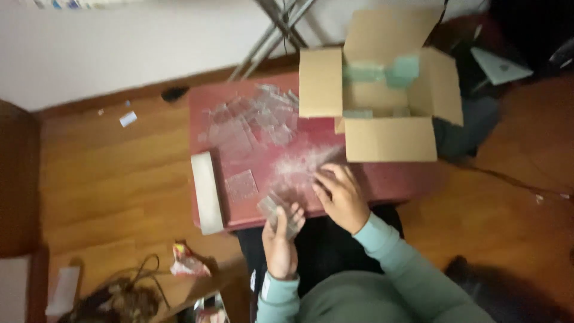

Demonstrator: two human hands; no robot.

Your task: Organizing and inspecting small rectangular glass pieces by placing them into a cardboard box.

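While the left hand (280,239) grips a stack of clear bags (281,210) at the worktop (382,182) edge, the right hand (339,194) rests open on loose ones; prob. light, slippery, floppy — hold by edges.

clear pieces (251,122): blurred heap left of the cardboard box (382,101); I can't tell what they are.
my left hand (280,239): its fingers hide part of a small clear stack (276,210).
box inside: contents too blurred to tell.
my arms: cut off at the bottom edge.
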